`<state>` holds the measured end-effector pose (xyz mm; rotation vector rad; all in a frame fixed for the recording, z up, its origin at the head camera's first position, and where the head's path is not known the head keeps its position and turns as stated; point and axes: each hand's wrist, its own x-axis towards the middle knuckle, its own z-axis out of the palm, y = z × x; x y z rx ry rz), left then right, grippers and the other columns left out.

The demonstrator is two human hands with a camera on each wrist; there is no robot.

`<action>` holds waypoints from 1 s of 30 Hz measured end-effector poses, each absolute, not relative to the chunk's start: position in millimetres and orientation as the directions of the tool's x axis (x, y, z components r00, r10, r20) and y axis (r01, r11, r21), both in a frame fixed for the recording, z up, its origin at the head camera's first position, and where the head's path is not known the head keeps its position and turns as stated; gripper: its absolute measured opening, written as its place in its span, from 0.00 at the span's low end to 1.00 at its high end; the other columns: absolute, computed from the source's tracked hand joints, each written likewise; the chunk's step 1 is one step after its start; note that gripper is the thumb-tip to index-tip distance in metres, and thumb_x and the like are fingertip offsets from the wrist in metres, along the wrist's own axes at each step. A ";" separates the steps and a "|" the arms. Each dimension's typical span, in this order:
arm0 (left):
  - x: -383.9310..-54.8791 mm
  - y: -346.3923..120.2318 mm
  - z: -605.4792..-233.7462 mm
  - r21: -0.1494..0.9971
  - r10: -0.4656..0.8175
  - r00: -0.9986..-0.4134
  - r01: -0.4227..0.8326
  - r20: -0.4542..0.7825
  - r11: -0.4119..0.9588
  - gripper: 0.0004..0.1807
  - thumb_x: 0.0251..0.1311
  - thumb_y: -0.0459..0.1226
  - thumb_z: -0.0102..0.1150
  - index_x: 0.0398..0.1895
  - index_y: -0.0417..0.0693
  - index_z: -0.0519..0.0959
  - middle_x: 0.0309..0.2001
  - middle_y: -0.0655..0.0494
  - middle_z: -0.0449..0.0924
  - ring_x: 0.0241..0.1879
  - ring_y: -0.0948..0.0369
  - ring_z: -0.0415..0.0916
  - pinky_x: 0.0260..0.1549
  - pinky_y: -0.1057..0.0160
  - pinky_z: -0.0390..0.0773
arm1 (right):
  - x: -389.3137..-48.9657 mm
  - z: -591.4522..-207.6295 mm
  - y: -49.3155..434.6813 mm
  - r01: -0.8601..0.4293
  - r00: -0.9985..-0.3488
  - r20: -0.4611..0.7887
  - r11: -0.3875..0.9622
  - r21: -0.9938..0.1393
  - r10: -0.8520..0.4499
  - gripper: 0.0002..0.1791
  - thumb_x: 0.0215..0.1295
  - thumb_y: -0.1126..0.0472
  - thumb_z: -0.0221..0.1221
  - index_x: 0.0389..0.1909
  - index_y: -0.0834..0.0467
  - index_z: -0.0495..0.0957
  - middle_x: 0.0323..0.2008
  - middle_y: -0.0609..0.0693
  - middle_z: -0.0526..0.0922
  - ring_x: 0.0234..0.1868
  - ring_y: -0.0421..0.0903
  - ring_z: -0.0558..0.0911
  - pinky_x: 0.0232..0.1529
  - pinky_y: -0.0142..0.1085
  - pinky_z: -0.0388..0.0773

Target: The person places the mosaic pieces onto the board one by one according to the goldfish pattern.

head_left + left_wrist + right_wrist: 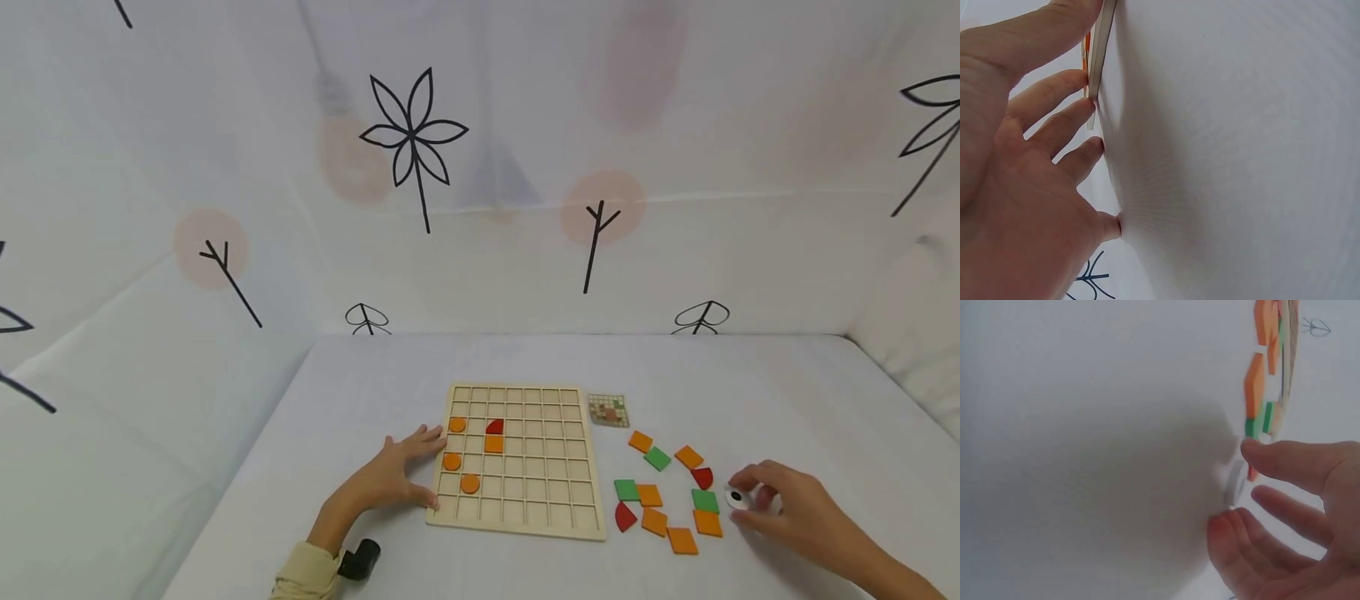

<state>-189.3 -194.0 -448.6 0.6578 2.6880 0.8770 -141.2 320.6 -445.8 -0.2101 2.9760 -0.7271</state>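
Note:
A pale wooden grid board (540, 467) lies flat, holding three orange round pieces (470, 483), an orange square piece (494, 444) and a red quarter-circle piece (495, 427) near its left side. My left hand (386, 475) is spread at the board's left edge, with thumb and fingertips right at its rim. At the far right, my right hand (787, 504) holds a white disc (737, 498) with a black centre between thumb and fingers, low over the table. In the right wrist view the disc (1235, 482) shows edge-on between the fingertips.
Loose orange square pieces (682, 541), green square pieces (705, 501) and red quarter-circle pieces (626, 517) lie scattered between the board and my right hand. A small patterned card (608, 410) sits by the board's upper right corner. Printed white cloth (495, 275) rises behind the table.

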 end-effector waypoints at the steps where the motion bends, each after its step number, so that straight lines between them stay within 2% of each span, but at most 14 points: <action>1: -189.0 -194.1 -448.4 0.607 0.485 -0.870 0.341 -0.084 0.717 0.48 0.39 0.51 0.74 0.67 0.49 0.67 0.70 0.52 0.58 0.72 0.48 0.44 0.61 0.31 0.31 | -141.5 -447.2 319.6 -0.106 -0.990 -0.035 0.877 -0.469 -0.138 0.18 0.45 0.61 0.72 0.37 0.63 0.80 0.32 0.47 0.78 0.28 0.41 0.70 0.26 0.26 0.74; 6: -187.4 -194.2 -447.7 0.622 0.489 -0.869 0.337 -0.084 0.706 0.48 0.38 0.51 0.74 0.67 0.48 0.68 0.71 0.51 0.57 0.72 0.47 0.44 0.62 0.31 0.29 | -142.7 -451.9 316.0 -0.072 -0.995 -0.026 0.864 -0.499 -0.098 0.15 0.47 0.64 0.71 0.35 0.64 0.80 0.29 0.47 0.78 0.27 0.43 0.71 0.25 0.27 0.75; 11: -186.6 -194.0 -446.7 0.621 0.483 -0.871 0.332 -0.087 0.710 0.48 0.38 0.51 0.74 0.66 0.48 0.68 0.71 0.50 0.57 0.72 0.47 0.44 0.62 0.31 0.29 | -141.2 -453.5 314.3 -0.113 -0.991 -0.002 0.858 -0.502 -0.132 0.11 0.47 0.67 0.70 0.33 0.60 0.81 0.29 0.45 0.78 0.24 0.39 0.70 0.26 0.27 0.76; 16: -187.2 -192.7 -446.5 0.622 0.483 -0.871 0.331 -0.088 0.709 0.48 0.38 0.51 0.74 0.66 0.47 0.68 0.71 0.51 0.57 0.72 0.47 0.44 0.62 0.31 0.29 | -140.0 -453.5 314.0 -0.135 -0.988 0.005 0.853 -0.504 -0.154 0.12 0.47 0.69 0.69 0.34 0.57 0.81 0.31 0.46 0.78 0.24 0.37 0.69 0.26 0.27 0.75; 23: -187.8 -192.7 -447.4 0.614 0.481 -0.872 0.333 -0.087 0.716 0.47 0.38 0.50 0.74 0.66 0.48 0.68 0.71 0.51 0.58 0.72 0.48 0.44 0.62 0.32 0.30 | -143.7 -453.2 313.0 -0.122 -0.990 -0.006 0.863 -0.490 -0.143 0.12 0.47 0.65 0.70 0.34 0.60 0.82 0.30 0.46 0.77 0.25 0.39 0.70 0.25 0.26 0.76; 30: -187.7 -193.7 -447.7 0.610 0.477 -0.875 0.335 -0.082 0.718 0.47 0.38 0.51 0.74 0.66 0.48 0.68 0.70 0.51 0.58 0.72 0.47 0.44 0.62 0.31 0.31 | -146.3 -451.1 312.4 -0.154 -0.981 -0.025 0.860 -0.487 -0.190 0.09 0.48 0.67 0.69 0.32 0.58 0.82 0.29 0.45 0.77 0.24 0.38 0.69 0.26 0.26 0.76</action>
